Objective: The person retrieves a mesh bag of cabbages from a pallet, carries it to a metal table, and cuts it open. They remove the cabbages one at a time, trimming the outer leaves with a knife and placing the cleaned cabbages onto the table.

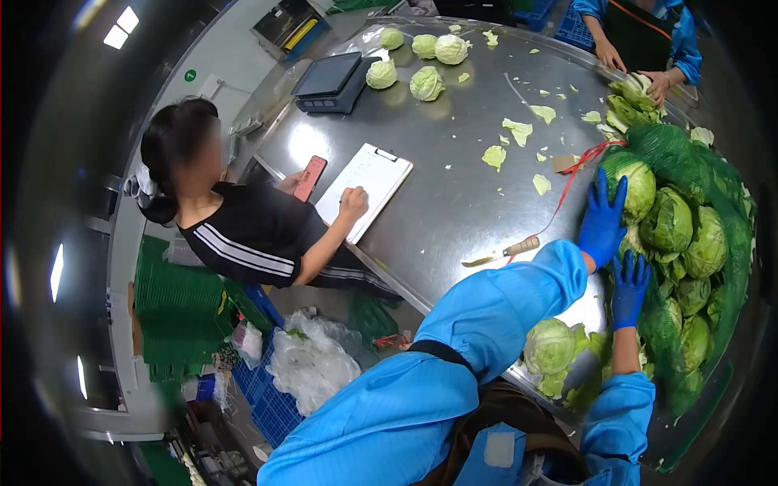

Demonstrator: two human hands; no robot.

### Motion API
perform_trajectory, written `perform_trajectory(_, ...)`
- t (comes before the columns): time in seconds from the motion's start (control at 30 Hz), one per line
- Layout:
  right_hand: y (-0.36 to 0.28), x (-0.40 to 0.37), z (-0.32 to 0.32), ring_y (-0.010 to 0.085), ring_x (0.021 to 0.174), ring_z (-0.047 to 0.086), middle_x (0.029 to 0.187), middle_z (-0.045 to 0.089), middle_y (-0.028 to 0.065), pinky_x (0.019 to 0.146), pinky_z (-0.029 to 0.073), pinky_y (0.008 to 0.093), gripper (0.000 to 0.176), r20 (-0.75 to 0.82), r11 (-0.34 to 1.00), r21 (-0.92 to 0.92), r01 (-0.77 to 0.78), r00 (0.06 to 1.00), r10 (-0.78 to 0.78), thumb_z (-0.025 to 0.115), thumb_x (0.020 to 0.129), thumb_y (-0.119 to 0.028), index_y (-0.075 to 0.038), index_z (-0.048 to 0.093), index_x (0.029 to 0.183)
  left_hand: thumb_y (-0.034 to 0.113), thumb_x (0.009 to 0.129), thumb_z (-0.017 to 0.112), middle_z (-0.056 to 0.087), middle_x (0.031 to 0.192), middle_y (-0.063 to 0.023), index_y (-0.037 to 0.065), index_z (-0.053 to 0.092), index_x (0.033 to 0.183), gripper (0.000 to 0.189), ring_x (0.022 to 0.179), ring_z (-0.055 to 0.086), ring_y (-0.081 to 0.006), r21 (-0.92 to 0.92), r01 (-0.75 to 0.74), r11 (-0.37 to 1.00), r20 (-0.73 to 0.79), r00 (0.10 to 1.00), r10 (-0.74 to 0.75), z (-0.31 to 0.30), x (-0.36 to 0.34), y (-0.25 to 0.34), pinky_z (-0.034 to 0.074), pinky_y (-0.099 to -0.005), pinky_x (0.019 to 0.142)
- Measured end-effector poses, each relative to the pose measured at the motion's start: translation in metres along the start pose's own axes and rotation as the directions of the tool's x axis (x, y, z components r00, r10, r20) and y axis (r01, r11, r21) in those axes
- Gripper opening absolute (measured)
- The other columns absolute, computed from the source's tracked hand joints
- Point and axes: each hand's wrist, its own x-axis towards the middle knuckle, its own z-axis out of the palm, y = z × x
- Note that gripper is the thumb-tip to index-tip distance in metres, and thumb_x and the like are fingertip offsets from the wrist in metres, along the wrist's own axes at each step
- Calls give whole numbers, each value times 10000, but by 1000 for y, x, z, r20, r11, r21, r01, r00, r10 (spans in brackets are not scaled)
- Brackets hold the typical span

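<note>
Blue-gloved left hand [602, 223] and right hand [629, 285] are pressing open-palmed on cabbages [668, 220] in the mesh sack [673, 150] at 3 o'clock; probably pulling one out, needing a real grip next.

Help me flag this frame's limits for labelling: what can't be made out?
Head view only:
Writing on the clipboard: too small.
The scale screen: dark and too small to read.
Any grip by the right hand: its palm faces the net bag, hiding it.
The person at the top right: cut off by the frame edge.
The bag's lower end: lost in the dark lens rim.
</note>
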Motion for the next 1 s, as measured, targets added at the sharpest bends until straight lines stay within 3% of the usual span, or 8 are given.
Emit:
perform_trajectory(0.13,4,24,-4,352,1419,268,1542,313,89,1151,215,530,655,43,999,-16,-36,998,36,522,842,-24,-246,410,1449,173,730,782,-21,1542,-320,156,81,1540,1071,1347,234,-567,-91,-27,995,126,991,38,-23,24,-7,374,-522,1067)
perform_trajectory(0.27,1,22,-22,358,1409,295,1548,310,94,1142,237,522,701,112,999,26,-28,993,25,535,826,-25,-248,378,1472,198,800,719,226,1554,-211,99,242,1515,866,1450,206,-346,-448,-219,867,13,968,252,-27,2,-80,206,-397,1173)
perform_trajectory(0.37,-8,12,-46,361,1384,336,1513,366,112,1133,256,528,675,171,998,50,-45,985,36,535,807,-51,-205,403,1451,192,835,684,346,1484,-207,21,311,1465,752,1382,326,-345,-378,57,924,-118,987,-109,-45,-49,-150,257,-399,1147)
perform_trajectory(0.47,-11,-23,-57,331,1361,372,1413,466,134,1122,298,484,507,149,981,184,56,985,-84,532,839,-133,-134,497,1345,254,826,713,464,1341,-228,-8,409,1381,685,1243,469,-360,74,250,965,-317,924,-215,-72,-88,-216,358,-430,1070)
perform_trajectory(0.53,-17,-52,-55,324,1314,425,1288,553,124,1070,367,445,356,314,961,248,123,928,-200,524,832,-104,-98,588,1182,294,818,727,559,1222,-194,30,548,1269,553,1118,561,-342,92,377,921,-186,916,-356,-97,-98,-217,434,-435,984)
perform_trajectory(0.73,-22,-117,-93,309,1221,503,1093,630,87,974,430,430,205,610,854,267,-446,764,208,565,792,-112,-66,653,970,252,768,738,658,976,-136,101,694,998,278,934,620,-346,299,31,954,356,924,-141,-80,-120,-197,494,-429,830)
perform_trajectory(0.87,-36,-111,-147,345,1219,481,1173,620,107,1070,348,431,356,624,910,287,-298,779,59,719,737,-208,-100,669,1073,140,762,699,648,929,-133,78,674,983,231,859,606,-355,200,-43,979,177,984,7,-88,-118,-160,488,-438,761)
perform_trajectory(1.0,-82,-17,-217,349,1233,466,1244,589,143,1048,362,432,629,205,814,515,-267,961,186,685,769,-155,-112,490,1365,99,770,605,617,888,-120,83,651,1022,257,831,595,-298,111,-546,831,300,815,496,-99,-122,-71,465,-408,752)
